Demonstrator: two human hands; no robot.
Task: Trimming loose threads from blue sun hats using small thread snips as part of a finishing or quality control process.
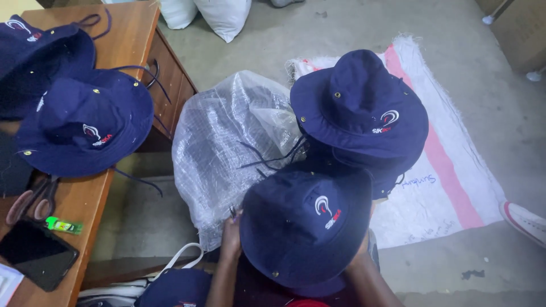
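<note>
A navy bucket hat (301,227) with a small embroidered emblem sits in front of me, held from below. My left hand (231,234) grips its left brim edge, next to a clear plastic sack. My right hand (360,250) is mostly hidden behind the right brim and holds that side. Just beyond, a stack of matching navy hats (358,108) rests on a white woven sack with pink stripes (449,182). Dark chin cords trail between the stack and the plastic.
A large clear plastic sack (227,142) stands on the concrete floor. On the wooden desk (133,34) at left lie two more navy hats (85,122), scissors (34,199), a green lighter (63,226) and a black phone (37,254). Someone's white shoe (526,219) shows at right.
</note>
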